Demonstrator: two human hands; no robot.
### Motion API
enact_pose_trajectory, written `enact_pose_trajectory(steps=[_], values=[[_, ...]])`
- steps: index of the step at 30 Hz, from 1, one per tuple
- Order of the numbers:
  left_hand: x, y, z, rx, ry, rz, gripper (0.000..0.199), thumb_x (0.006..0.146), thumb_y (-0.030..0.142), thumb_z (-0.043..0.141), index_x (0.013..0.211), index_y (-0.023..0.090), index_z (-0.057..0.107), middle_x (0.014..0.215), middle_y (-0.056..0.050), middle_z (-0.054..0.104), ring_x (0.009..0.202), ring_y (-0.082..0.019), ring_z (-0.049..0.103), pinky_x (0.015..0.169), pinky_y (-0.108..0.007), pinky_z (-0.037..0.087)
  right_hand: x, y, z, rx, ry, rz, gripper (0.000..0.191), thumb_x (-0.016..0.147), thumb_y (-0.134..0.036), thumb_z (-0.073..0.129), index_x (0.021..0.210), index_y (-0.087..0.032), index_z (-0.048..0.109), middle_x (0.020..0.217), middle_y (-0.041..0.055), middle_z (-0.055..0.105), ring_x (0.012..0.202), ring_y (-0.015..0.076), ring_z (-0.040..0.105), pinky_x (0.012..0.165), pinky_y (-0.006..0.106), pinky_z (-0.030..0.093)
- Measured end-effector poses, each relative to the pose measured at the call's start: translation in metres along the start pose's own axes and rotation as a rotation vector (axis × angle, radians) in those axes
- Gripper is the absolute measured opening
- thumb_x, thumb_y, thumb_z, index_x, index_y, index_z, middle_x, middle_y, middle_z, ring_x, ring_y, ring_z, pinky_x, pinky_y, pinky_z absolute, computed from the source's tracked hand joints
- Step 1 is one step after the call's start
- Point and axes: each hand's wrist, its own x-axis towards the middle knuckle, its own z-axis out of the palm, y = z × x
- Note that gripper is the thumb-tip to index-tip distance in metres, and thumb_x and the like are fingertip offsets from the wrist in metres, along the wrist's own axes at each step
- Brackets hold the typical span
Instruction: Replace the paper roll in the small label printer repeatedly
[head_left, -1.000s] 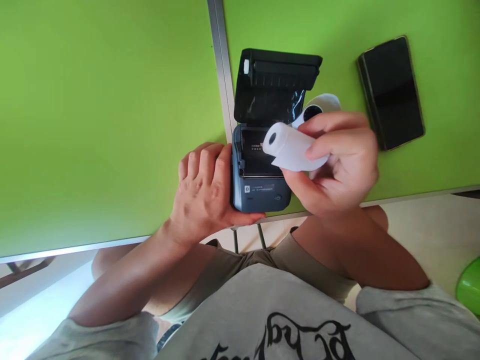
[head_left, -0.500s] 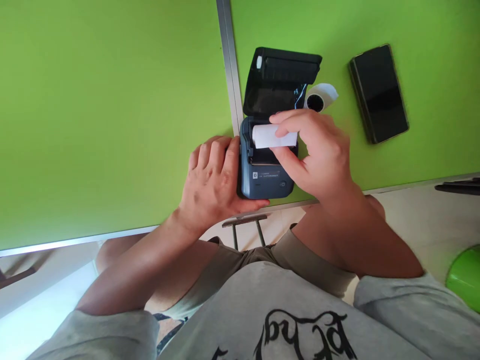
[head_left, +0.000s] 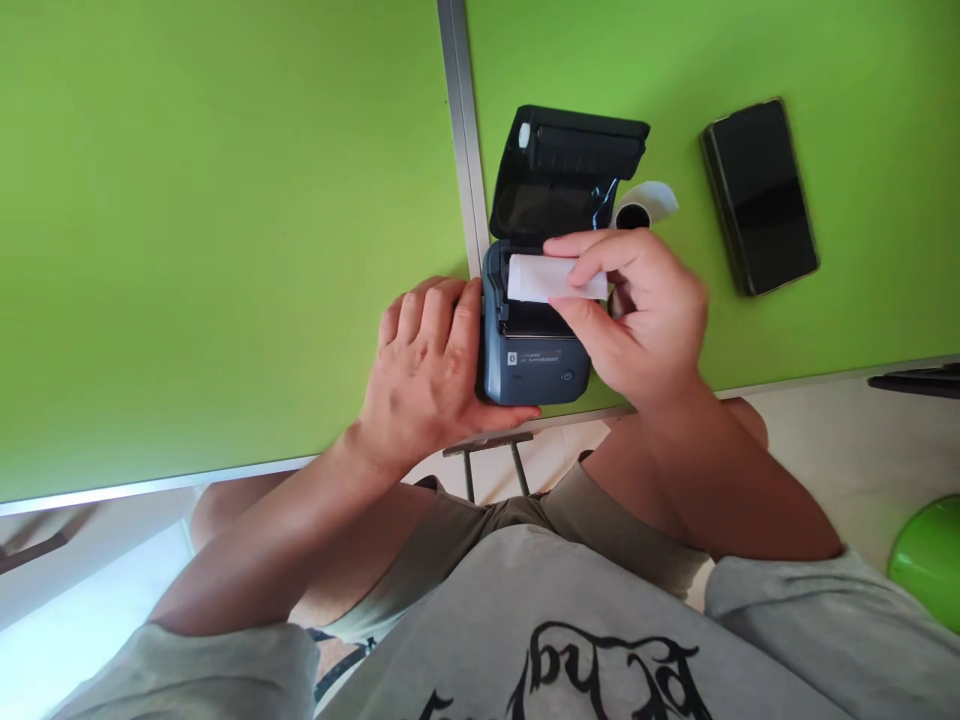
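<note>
A small dark blue-grey printer (head_left: 535, 370) sits near the table's front edge with its black lid (head_left: 568, 160) raised. My left hand (head_left: 427, 360) is wrapped round the printer's left side, its thumb along the front edge. Between the thumb and fingers of my right hand (head_left: 645, 310) is a white paper roll (head_left: 538, 278), held over the open compartment; its left end lies at the compartment's left wall. Behind my right hand, a second white roll (head_left: 657, 203) with a dark core rests on the table, partly hidden.
A black phone-like device (head_left: 761, 198) lies on the green table (head_left: 225, 250) at the right. A metal strip (head_left: 463, 130) crosses the table behind the printer. Below the front edge are my legs and a green round object (head_left: 930, 560).
My right hand has shifted slightly right with the paper roll, which now looks flatter to the view. My left hand stays on the printer. The whole view has moved a little.
</note>
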Motion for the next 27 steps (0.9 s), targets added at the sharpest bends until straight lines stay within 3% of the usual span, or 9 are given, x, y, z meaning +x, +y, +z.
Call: enact_pose_trajectory(steps=[5,13,17,20,22,24,27], values=[[0.001,0.0,-0.001,0.027,0.011,0.018,0.118,0.077,0.1,0.037,0.144,0.004,0.048,0.129,-0.026,0.063,0.115,-0.04,0.061,0.1,-0.05,0.045,0.003,-0.001,-0.001,-0.041,-0.053,-0.024,0.01,0.091,-0.014,0.068,0.092,-0.023,0.063,0.109,0.0008,0.079,0.103,0.0156,0.077,0.089,0.031,0.063],[0.001,0.001,0.0,-0.004,0.033,0.008,0.12,0.075,0.101,0.038,0.141,0.002,0.051,0.126,-0.026,0.063,0.115,-0.042,0.062,0.099,-0.054,0.048,0.001,0.007,0.004,0.197,0.071,0.026,0.01,0.091,-0.024,0.073,0.096,-0.025,0.064,0.106,-0.0025,0.078,0.102,0.0144,0.076,0.086,0.031,0.067],[0.003,-0.004,-0.003,-0.266,0.196,-0.011,0.099,0.082,0.094,0.042,0.139,0.013,0.052,0.125,-0.019,0.065,0.111,-0.034,0.064,0.093,-0.051,0.053,0.0,0.003,0.0,0.266,0.105,-0.015,0.011,0.092,-0.032,0.073,0.099,-0.027,0.065,0.106,-0.0039,0.078,0.102,0.0132,0.076,0.084,0.029,0.066],[0.004,-0.008,-0.005,-0.544,0.401,0.083,0.065,0.094,0.073,0.054,0.134,0.022,0.055,0.121,-0.011,0.068,0.113,-0.027,0.066,0.094,-0.045,0.056,-0.001,-0.008,-0.005,0.34,0.012,-0.076,0.011,0.093,-0.027,0.071,0.1,-0.026,0.064,0.111,-0.0015,0.077,0.102,0.0133,0.077,0.08,0.026,0.067],[0.004,-0.009,-0.004,-0.717,0.42,0.16,0.066,0.093,0.073,0.056,0.137,0.024,0.055,0.12,-0.009,0.068,0.112,-0.026,0.068,0.093,-0.043,0.058,-0.002,-0.018,-0.006,0.39,-0.063,-0.164,0.013,0.09,-0.018,0.071,0.098,-0.022,0.063,0.111,0.0023,0.077,0.102,0.0136,0.077,0.082,0.025,0.067],[0.004,-0.008,-0.004,-0.81,0.332,0.19,0.072,0.096,0.077,0.045,0.141,0.022,0.053,0.12,-0.01,0.07,0.111,-0.026,0.07,0.093,-0.044,0.06,-0.003,-0.028,-0.004,0.379,-0.095,-0.246,0.014,0.087,-0.011,0.071,0.095,-0.019,0.063,0.108,0.0051,0.077,0.103,0.0149,0.077,0.087,0.027,0.067],[0.004,-0.004,-0.004,-0.803,0.266,0.238,0.074,0.104,0.071,0.018,0.14,0.019,0.055,0.121,-0.012,0.071,0.115,-0.026,0.07,0.098,-0.046,0.058,-0.01,-0.039,0.003,0.28,-0.053,-0.305,0.006,0.092,-0.016,0.067,0.091,-0.019,0.062,0.105,0.0039,0.077,0.101,0.0148,0.077,0.086,0.031,0.065]])
